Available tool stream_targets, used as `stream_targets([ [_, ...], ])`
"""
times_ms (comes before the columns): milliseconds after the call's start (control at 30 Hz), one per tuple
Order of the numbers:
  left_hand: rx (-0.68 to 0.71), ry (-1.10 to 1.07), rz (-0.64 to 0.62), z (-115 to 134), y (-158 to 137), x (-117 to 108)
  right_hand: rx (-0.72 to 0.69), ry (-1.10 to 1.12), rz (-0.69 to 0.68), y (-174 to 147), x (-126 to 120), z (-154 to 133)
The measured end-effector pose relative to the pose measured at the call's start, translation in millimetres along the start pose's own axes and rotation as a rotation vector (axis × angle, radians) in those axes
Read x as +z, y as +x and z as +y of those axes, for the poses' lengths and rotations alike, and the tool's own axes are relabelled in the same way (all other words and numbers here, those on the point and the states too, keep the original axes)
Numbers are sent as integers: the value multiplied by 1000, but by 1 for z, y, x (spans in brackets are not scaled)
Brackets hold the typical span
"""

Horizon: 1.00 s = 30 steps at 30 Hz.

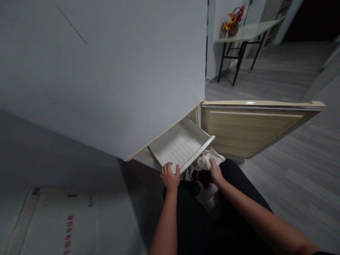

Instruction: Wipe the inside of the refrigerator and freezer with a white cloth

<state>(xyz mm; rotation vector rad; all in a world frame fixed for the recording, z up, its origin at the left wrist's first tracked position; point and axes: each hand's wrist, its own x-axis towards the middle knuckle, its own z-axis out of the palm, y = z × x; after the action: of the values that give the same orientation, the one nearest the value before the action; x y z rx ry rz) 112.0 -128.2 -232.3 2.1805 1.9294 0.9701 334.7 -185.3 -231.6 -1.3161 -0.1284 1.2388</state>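
The left hand (170, 177) bends over the drawer's near left corner, though whether it grips cannot be told; the right hand (216, 173) clutches a bunched white cloth (207, 160) just beside the drawer's front. The drawer (176, 143) juts partway from the fridge (132, 71), its front edge slanting from lower left to upper right, facing the knees (233, 173) close before it. The open door (244, 132) blocks the right side; beyond stands a table (259, 30) with flowers (232, 19).
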Motion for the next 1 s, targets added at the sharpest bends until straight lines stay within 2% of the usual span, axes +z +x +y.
stream_targets([
  [33,3,-8,2,1,0,0,-231,-227,47,5,-30,-11],
  [67,5,-15,4,1,-1,0,-401,-485,42,10,-61,-20],
  [100,6,-24,6,2,-1,0,-469,-760,-27,14,-91,-27],
  [167,6,-40,16,3,0,-1,-511,-1254,-89,20,-140,-33],
  [200,4,-48,23,3,0,-2,-514,-1431,-119,22,-156,-33],
  [267,-8,-60,50,5,0,-3,-509,-1655,-149,26,-171,-32],
  [400,-60,-65,148,25,-17,-1,-507,-1777,-198,34,-153,-33],
  [500,-160,-165,266,59,-54,10,-517,-1801,-241,40,-134,-40],
  [567,-230,-340,226,85,-86,23,-517,-1791,-257,43,-128,-43],
  [633,-398,-575,141,106,-114,39,-506,-1780,-261,44,-127,-44],
  [700,-706,-856,14,116,-130,55,-499,-1775,-269,45,-129,-44],
  [767,-840,-949,-41,116,-132,67,-500,-1764,-276,46,-132,-45],
  [1000,-1011,-1187,-113,103,-94,82,-507,-1703,-299,54,-140,-45],
])
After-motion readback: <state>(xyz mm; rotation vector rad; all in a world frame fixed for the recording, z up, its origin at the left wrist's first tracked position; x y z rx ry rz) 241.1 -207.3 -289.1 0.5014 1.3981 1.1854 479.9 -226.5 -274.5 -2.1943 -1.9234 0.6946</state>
